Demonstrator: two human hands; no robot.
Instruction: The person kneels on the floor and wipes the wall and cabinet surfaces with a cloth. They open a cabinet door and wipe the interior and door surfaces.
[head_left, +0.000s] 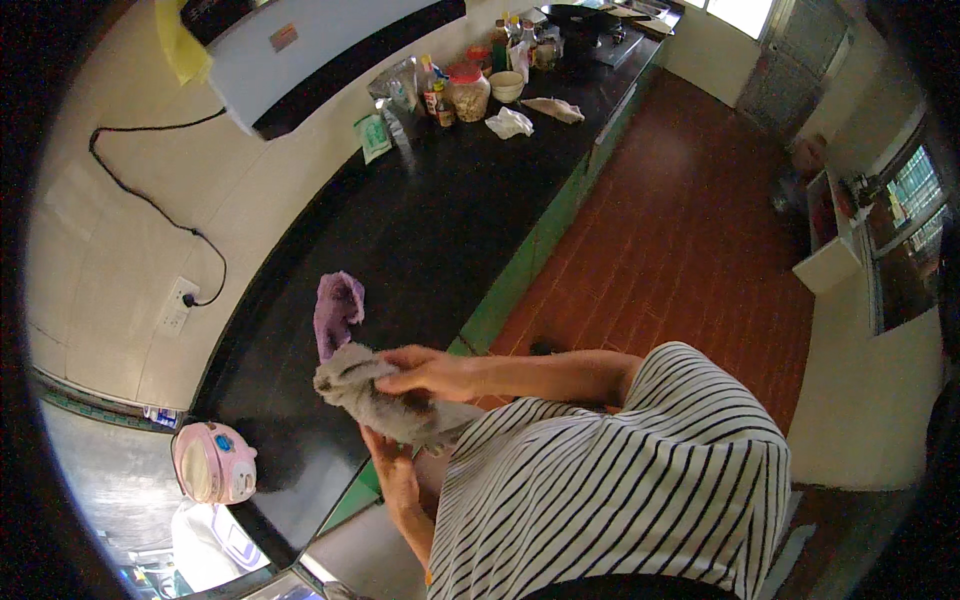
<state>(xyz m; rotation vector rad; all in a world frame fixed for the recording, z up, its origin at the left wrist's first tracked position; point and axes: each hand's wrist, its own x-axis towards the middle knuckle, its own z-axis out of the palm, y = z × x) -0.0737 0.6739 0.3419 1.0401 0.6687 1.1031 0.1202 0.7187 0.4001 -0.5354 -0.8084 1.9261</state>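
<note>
Before me at the counter's edge, a grey fuzzy cloth (420, 420) is bunched up between my hands. My right hand (435, 373) grips it from above, fingers pressed into the folds. From below, my left hand (391, 457) supports the cloth, with its fingers partly hidden underneath. One end of the cloth reaches over the black countertop (420, 225), and the other hangs close to my striped shirt. A crumpled purple cloth (337, 307) lies on the countertop just beyond the grey one; the two meet or overlap in view.
A pink rice cooker (217, 463) stands at the counter's near left end. Farther along are a red-lidded jar (469, 91), a bowl (507, 86), several bottles, a white crumpled cloth or tissue (510, 123) and a wok (581, 19). A black cord (142, 196) hangs on the wall.
</note>
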